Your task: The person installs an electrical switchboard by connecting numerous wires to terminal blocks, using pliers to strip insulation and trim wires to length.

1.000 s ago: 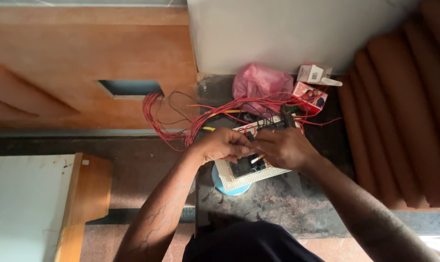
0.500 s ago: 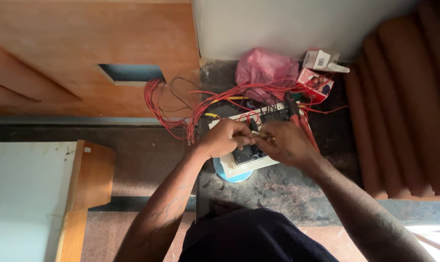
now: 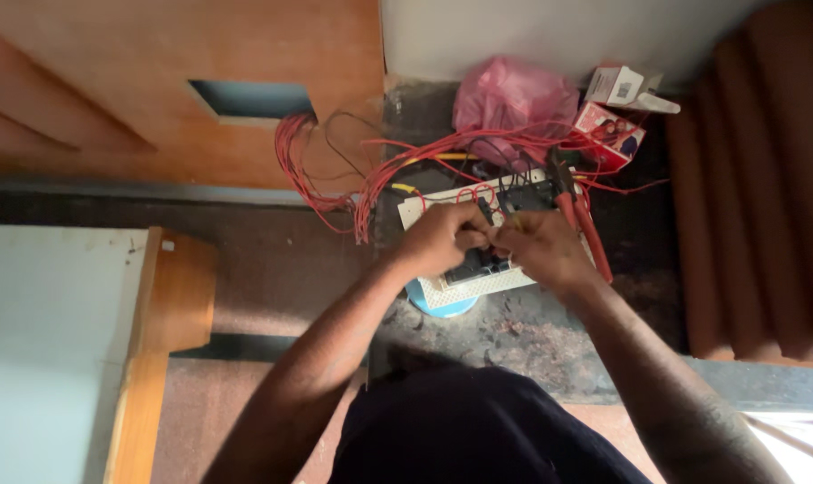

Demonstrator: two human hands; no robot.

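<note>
Two hands, met fingertip to fingertip over a white switch plate (image 3: 478, 269); left hand (image 3: 442, 237) curled, fingers pinched on something small at the plate's middle, too hidden to name; right hand (image 3: 539, 249) likewise curled and pinching, knuckles up, thumb close against the left; held item probably a wire end or terminal part, not certain. Plate lying flat on dark speckled stone slab (image 3: 532, 336), propped on a blue round object (image 3: 442, 305) showing beneath its near corner; dark module at centre, mostly covered by the fingers. Long axis of plate running left to right, slightly tilted, right end farther away; back face up, toward the camera. Judged good practice for the fine work in hand: plate kept steady on its support, pinch close to the terminal, loose strands kept clear of neighbours. Red wires (image 3: 335, 179) bundled and looping from plate's far edge toward a rectangular cut-out (image 3: 249, 99) in wooden panel (image 3: 155, 81). Red-handled pliers (image 3: 581, 220) just right of the right hand; pink plastic bag (image 3: 514, 99) beyond; small cartons (image 3: 617, 112) beside the bag.
</note>
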